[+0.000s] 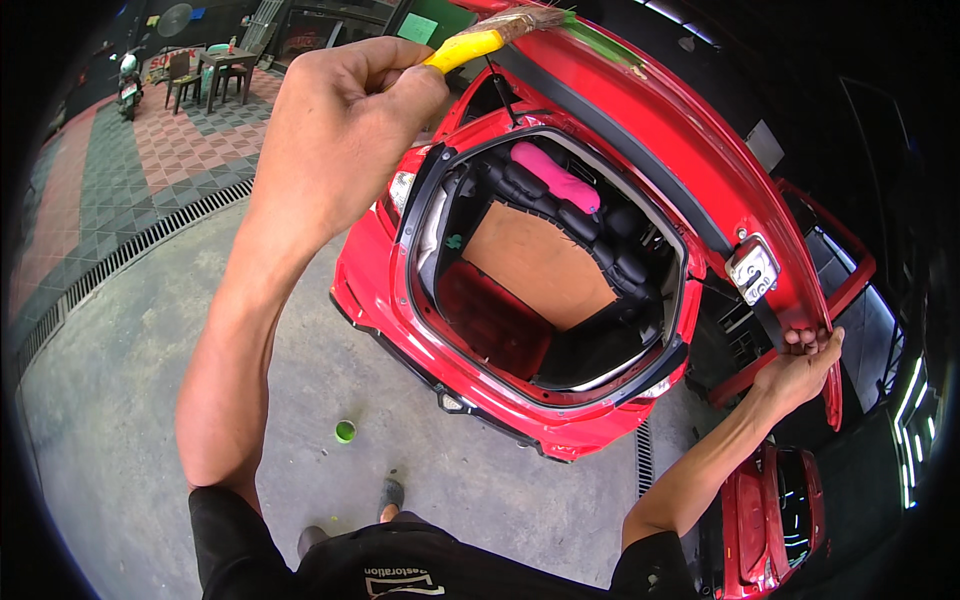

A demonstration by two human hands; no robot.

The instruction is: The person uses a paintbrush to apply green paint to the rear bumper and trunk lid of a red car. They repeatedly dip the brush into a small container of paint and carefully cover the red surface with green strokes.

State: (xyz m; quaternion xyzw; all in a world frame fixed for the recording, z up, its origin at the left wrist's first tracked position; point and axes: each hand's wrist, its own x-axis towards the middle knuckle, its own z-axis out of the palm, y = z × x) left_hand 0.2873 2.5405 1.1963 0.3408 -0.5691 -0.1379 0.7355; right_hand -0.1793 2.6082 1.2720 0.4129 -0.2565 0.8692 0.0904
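Note:
Raised at the upper middle, my left hand (345, 135) is closed round the yellow handle of a paintbrush (467, 47). The brush tip meets a strip of wet-looking green (605, 48) along the inner side of a red car's lifted tailgate (700, 125). Farther right, my right hand (795, 378) grips the lower edge of that tailgate, fingers curled behind it. Just above this hand is a whitish latch plate (752, 270). Below the tailgate gapes the car's open trunk (500, 320), with a brown panel (540, 262) and a pink cushion (555, 178) inside.
A small cup of green paint (345, 431) stands on the concrete floor, left of my feet. The red rear bumper (470, 400) juts out in front of me. Another red car part with glass (765, 520) is at the lower right. Chairs, a table and a motorbike (129, 85) stand far left.

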